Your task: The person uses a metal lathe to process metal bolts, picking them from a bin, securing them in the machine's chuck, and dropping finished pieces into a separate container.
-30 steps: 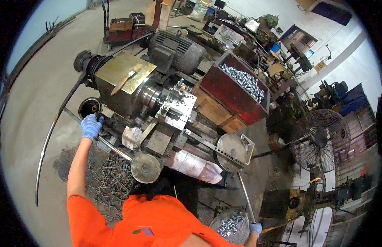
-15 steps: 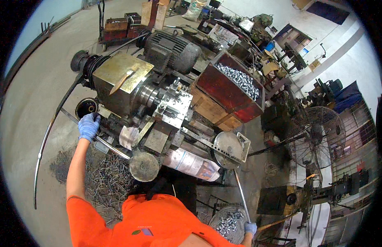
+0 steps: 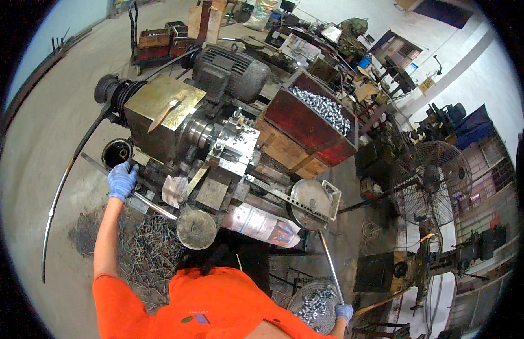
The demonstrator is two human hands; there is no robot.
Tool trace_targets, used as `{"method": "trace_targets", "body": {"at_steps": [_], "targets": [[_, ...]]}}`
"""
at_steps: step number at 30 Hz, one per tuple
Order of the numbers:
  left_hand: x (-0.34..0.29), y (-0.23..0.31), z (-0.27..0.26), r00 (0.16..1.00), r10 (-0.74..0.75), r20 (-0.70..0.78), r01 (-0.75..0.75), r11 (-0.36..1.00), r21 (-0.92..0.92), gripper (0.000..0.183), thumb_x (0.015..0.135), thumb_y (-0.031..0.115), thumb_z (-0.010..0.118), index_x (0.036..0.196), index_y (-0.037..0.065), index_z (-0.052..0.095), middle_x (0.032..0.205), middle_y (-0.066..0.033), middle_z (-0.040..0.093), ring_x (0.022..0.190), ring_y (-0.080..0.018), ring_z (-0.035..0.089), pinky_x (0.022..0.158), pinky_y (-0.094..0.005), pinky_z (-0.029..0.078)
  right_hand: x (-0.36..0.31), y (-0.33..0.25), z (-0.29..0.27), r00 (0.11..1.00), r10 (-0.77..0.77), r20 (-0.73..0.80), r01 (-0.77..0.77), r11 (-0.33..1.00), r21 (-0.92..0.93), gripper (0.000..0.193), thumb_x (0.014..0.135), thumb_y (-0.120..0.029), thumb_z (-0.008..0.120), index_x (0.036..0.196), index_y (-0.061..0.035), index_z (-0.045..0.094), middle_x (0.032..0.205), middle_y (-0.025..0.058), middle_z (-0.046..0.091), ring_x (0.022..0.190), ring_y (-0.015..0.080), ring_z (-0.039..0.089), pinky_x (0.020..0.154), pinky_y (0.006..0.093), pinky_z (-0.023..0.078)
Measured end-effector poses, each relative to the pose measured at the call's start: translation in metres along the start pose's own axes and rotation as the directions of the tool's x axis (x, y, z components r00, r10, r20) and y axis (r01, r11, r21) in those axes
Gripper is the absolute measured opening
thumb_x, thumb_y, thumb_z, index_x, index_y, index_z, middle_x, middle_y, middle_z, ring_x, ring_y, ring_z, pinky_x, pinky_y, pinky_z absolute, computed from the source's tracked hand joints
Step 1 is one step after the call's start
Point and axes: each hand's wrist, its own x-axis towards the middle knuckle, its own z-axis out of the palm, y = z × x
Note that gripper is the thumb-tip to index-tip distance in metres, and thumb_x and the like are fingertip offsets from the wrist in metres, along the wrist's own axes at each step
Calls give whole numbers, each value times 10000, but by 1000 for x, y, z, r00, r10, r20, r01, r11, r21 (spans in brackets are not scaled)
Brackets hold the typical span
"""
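Using the brass-topped headstock as datum. Left hand, blue glove, sits just off its near-left corner at the lower edge of a black round housing; fingers partly curled, can't tell from here whether they grip or just rest. Right hand, same glove, is well off to the headstock's near right, closed round the low end of a long steel bar. Held at the far end, presumably for leverage. Bar's top meets the round plate, right of the headstock. By the right hand, a mesh basket holds small shiny metal parts, likely parked there for easy reach. Toward the person from the headstock: worn round disc, swarf heap on the floor. Right of it: slide block, then a red bin of similar parts up on a wooden crate, probably raised to working height. Wood-handled brush lies on the headstock top, handy there. Motor behind it. Markings: printed sheet near right of it, yellow warning sign far right, small shirt logo; lettering too small to read.
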Motion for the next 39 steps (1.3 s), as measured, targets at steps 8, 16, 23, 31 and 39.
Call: {"method": "trace_targets", "body": {"at_steps": [8,16,23,31,39], "targets": [[-13,27,-5,1000,17,20,-18,997,81,239,808,318,570,891,112,658,803,-147,639,764,-322,609,666,-414,471,-5,7,5,995,10,-103,-6,999,37,317,676,-289,632,773,12,659,816,242,626,805,387,619,704,458,496],[-7,10,7,1000,10,26,-11,999,44,274,812,357,579,861,102,666,770,-146,637,724,-330,605,652,-419,466,-19,4,-3,998,-12,-64,19,994,104,338,685,-297,640,796,22,636,828,258,622,793,392,621,699,449,499],[-1,1,19,998,57,-14,-57,998,-38,283,801,364,596,867,99,668,770,-134,649,708,-312,615,641,-409,469,-24,4,-2,999,16,-29,-12,993,117,358,705,-297,634,838,36,630,907,258,617,870,391,603,766,428,486],[-5,7,12,999,38,18,-38,999,-15,269,827,306,597,954,80,668,777,-119,664,675,-233,636,630,-328,475,-20,6,2,999,33,-31,-28,989,149,356,720,-296,615,853,34,626,922,255,616,890,387,599,789,426,477],[-5,3,16,999,32,-20,-33,997,-74,261,807,332,605,894,96,671,764,-135,654,696,-279,633,639,-361,477,-28,4,-8,999,45,25,-47,993,108,351,718,-283,616,907,12,634,930,249,618,897,387,599,778,424,483]]}}
